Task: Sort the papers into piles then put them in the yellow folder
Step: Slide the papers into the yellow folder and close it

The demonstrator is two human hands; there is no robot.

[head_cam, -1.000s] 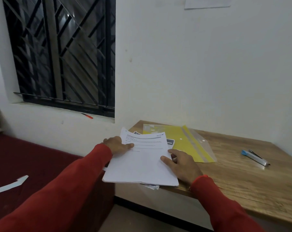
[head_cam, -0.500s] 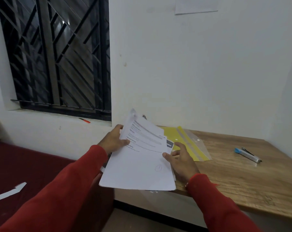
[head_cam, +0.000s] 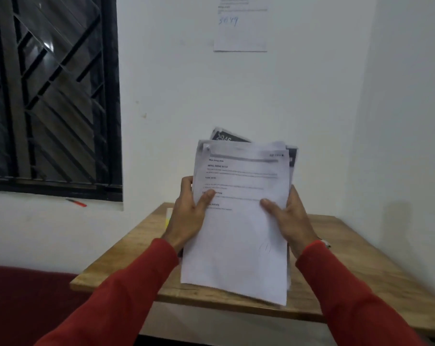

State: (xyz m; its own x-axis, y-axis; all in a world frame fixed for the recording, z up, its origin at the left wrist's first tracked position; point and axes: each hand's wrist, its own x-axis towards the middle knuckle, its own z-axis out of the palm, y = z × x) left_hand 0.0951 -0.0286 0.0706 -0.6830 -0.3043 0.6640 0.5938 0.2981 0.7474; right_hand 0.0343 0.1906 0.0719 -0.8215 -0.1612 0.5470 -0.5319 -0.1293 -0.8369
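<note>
Aloft, papers between both hands.

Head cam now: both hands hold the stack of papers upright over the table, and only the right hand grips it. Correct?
Not quite. The head view shows both hands gripping: the left hand pinches the left edge of the stack of papers with its thumb on the front sheet, and the right hand grips the right edge. The rest holds: the stack is upright over the table.
</note>
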